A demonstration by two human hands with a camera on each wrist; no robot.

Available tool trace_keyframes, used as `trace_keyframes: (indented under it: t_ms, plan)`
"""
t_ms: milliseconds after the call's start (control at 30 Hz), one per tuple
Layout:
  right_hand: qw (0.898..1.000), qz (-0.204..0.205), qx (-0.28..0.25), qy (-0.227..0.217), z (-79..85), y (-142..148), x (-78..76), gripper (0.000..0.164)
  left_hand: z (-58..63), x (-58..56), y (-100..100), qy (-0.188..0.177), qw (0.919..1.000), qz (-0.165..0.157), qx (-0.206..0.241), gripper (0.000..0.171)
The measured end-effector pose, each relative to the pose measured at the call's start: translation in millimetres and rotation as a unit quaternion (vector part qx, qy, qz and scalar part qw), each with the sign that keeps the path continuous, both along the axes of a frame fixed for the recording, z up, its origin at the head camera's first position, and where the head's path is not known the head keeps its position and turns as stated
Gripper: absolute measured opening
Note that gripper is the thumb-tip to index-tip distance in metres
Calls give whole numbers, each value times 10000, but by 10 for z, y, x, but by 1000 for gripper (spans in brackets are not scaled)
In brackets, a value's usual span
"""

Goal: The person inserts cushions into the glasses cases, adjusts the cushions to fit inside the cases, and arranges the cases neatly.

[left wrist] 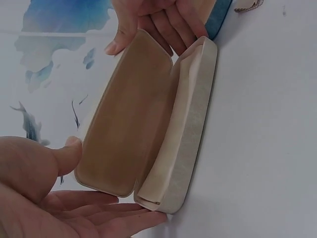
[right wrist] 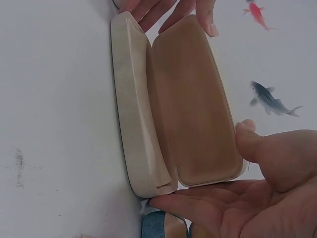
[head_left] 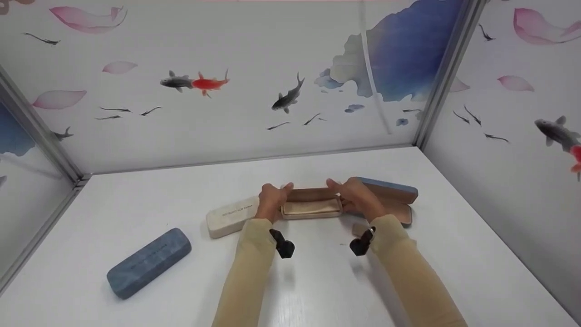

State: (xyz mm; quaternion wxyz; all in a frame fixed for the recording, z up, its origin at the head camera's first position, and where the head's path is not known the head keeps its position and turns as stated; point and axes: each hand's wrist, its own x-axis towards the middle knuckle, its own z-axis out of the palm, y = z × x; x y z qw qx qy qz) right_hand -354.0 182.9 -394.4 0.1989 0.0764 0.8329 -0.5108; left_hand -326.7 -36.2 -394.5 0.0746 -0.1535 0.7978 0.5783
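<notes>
A cream glasses case (head_left: 311,215) stands with its lid raised on the table, its tan lining showing. Inside lies a folded pale cloth (right wrist: 151,114). My left hand (head_left: 271,200) holds the left end, thumb at the lid's edge and fingers along the end of the base. At the opposite end my right hand (head_left: 361,197) grips the same way, as the right wrist view shows. Just left of my left hand sits a closed cream glasses case (head_left: 231,218). Behind my right hand is an open blue glasses case (head_left: 395,200), partly hidden.
A closed blue glasses case (head_left: 150,263) lies at the left of the white table (head_left: 313,281). By my right wrist is a small beige piece (head_left: 359,229), partly covered. Printed panels (head_left: 245,41) wall in the back and sides.
</notes>
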Motion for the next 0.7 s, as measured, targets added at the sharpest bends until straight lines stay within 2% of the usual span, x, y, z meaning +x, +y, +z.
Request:
trace_keyframes:
  t_ms: [233, 400, 567, 700]
  plan:
    - [9997, -164, -203, 40, -59, -2, -14, 85, -87, 15, -75, 197, 9995, -221, 140, 65]
    - [9987, -84, -464, 203, -91, 20, 15, 85, -157, 20, -133, 402, 9977, -332, -436, 62]
    - [9979, 22, 110, 638, -117, 22, 66, 70, -202, 30, -138, 420, 9974, -289, -513, 61]
    - [9947, 101, 535, 868, -162, 20, 94, 73, -234, 63, -141, 598, 9962, -329, -549, 58]
